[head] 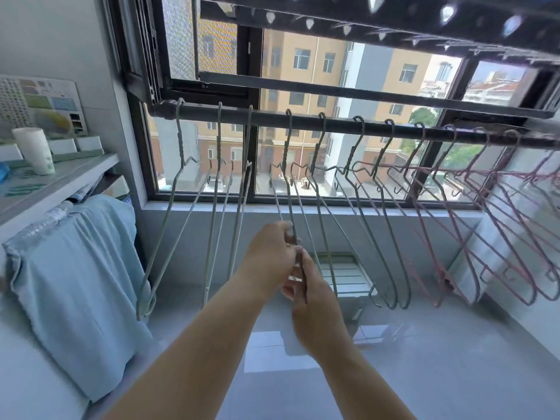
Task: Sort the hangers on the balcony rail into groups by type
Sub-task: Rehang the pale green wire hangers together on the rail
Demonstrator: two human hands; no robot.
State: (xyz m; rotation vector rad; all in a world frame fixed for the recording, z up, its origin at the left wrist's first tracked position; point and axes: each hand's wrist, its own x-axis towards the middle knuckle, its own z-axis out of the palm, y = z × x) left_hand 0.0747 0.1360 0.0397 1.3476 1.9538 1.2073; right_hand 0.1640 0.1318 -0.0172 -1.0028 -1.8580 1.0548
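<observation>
Head view, looking forward and down past 2 bare forearms toward a balcony window. At centre, the left hand (271, 253) pinches the lower bar of a grey-green wire hanger (289, 189), fingers curled around it. The right hand (309, 294), just below and touching the left, closes on the same thin wire. That hanger's hook sits on a dark horizontal metal rail (333, 124) across the window.

Left of the hands, 3 more grey-green wire hangers (216, 189) hang together near the rail's end. To the right hang further grey-green ones, then a cluster of pink wire hangers (454, 225) at the far right, overlapping and tilted.

To do this step well, I judge the held hanger should be lifted slightly so its hook clears the rail's grip, then slid left toward the matching group without snagging neighbours.

On a shelf at left, a white paper cup (35, 150) carries a small green mark, unreadable. No other writing can be read.
</observation>
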